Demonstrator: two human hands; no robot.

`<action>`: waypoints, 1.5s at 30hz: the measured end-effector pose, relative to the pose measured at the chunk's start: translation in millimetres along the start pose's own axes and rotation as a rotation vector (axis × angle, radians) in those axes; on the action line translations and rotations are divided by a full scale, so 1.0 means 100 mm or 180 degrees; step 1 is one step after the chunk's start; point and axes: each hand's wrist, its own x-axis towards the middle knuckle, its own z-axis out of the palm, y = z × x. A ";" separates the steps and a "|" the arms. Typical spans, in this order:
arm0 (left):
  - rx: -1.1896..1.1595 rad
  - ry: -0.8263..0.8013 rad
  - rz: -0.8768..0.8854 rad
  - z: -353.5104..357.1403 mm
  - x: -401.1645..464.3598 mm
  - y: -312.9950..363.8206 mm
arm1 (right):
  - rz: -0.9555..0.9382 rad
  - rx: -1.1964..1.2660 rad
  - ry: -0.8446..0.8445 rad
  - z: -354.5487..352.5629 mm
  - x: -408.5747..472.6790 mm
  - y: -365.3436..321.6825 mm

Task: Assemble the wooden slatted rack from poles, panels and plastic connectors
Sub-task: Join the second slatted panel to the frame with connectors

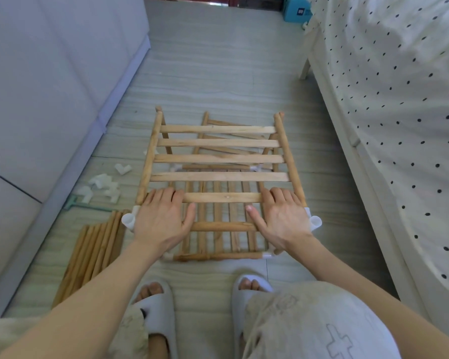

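Roughly midway through assembly, judging by the layout. Both hands lie palm-down with fingers nearly straight, pressing on the near end of the upper slatted panel; neither hand is clenched or wrapped around anything. The left hand covers the panel's near-left corner, just inside a white plastic connector; the right hand covers the near-right corner, just inside a matching connector. Below the hands, a second slatted panel sits at floor level, framed by poles and capped by white corner pieces, so two tiers appear to be in place. The far corners of the upper panel show bare pole ends with no connectors visible, which suggests that end is not yet joined. Left of the left hand lies a bundle of loose poles, and beyond it a scatter of spare connectors on the floor. Beyond the fingertips, seen through the slats, another panel lies unused. Remaining work likely includes seating this tier fully and adding further uprights and tiers.
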 end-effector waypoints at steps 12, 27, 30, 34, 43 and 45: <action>0.0180 0.0039 -0.0060 -0.01 0.08 0.02 | 0.0143 -0.0027 -0.0046 -0.03 0.06 -0.01; -0.0021 0.0156 0.0028 0.00 0.03 0.03 | 0.0127 -0.0058 0.0055 0.00 0.02 -0.01; -0.0073 0.0195 0.0068 0.00 0.05 0.02 | 0.0087 0.0078 -0.0008 -0.01 0.03 -0.01; -0.0057 0.0202 0.0057 0.02 0.09 0.01 | 0.0085 0.0057 0.0045 0.00 0.06 0.01; -0.0028 0.0250 0.0119 0.06 0.13 -0.03 | 0.0019 0.0012 0.0065 0.01 0.10 0.04; 0.0006 0.0237 0.0126 0.06 0.10 -0.01 | -0.0022 0.0008 0.0115 0.00 0.10 0.06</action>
